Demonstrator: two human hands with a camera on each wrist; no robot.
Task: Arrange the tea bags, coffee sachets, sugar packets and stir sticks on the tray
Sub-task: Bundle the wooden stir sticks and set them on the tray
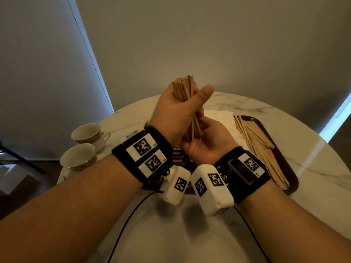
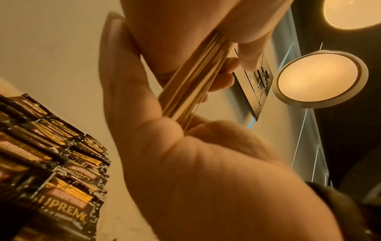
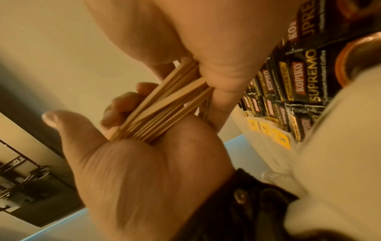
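Note:
My left hand [image 1: 187,105] grips a bundle of wooden stir sticks [image 1: 183,88] upright above the table, thumb out to the right. My right hand [image 1: 207,135] lies palm up just beneath, fingers curled round the bundle's lower ends [image 3: 164,106]. The left wrist view shows the sticks [image 2: 191,84] pressed between both hands. More stir sticks [image 1: 260,147] lie along the right side of the dark brown tray [image 1: 283,158]. Black coffee sachets [image 1: 178,160] [image 3: 299,78] sit in rows under my wrists. Yellow tea bag tags [image 3: 274,135] show beside them.
Two teacups [image 1: 87,132] [image 1: 77,156] stand at the left edge of the round marble table [image 1: 313,158]. White paper packets [image 1: 220,118] lie behind my hands. Black cables [image 1: 123,224] trail from the wrist cameras toward me.

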